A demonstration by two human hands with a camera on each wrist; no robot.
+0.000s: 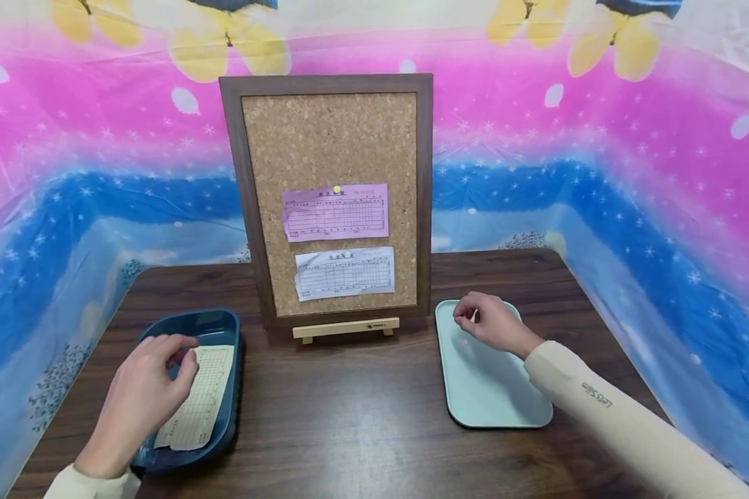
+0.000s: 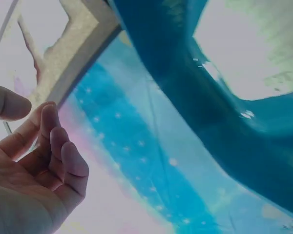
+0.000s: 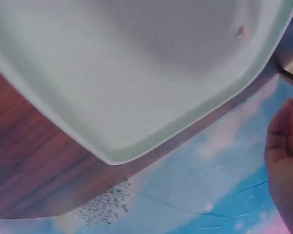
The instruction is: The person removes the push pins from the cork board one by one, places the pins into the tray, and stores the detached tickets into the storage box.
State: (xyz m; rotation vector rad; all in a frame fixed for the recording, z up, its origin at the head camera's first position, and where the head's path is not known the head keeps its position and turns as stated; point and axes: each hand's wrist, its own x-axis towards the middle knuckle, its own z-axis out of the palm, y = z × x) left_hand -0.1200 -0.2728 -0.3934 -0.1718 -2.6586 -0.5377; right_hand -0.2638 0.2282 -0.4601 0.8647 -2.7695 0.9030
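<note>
On the left, my left hand (image 1: 146, 395) hovers over a dark blue bin (image 1: 229, 423), thumb and fingers loosely bent and apart, with nothing between them. Pale yellow printed slips (image 1: 202, 398) lie in that bin, beside the hand. My right hand (image 1: 489, 322) is above the far part of a pale green tray (image 1: 505, 402), its fingers bent and no object visible in them. A tiny pinkish piece (image 3: 240, 31) lies in the tray, apart from the fingers in the right wrist view. Part of the right hand is cut off there.
A framed corkboard (image 1: 331, 138) stands on a small wooden easel (image 1: 346, 328) at the table's back. A pink slip (image 1: 336, 215) under a yellow pushpin (image 1: 337, 189) and a white slip (image 1: 346, 277) hang on it. Patterned cloth (image 1: 499, 125) surrounds the brown table (image 1: 337, 416).
</note>
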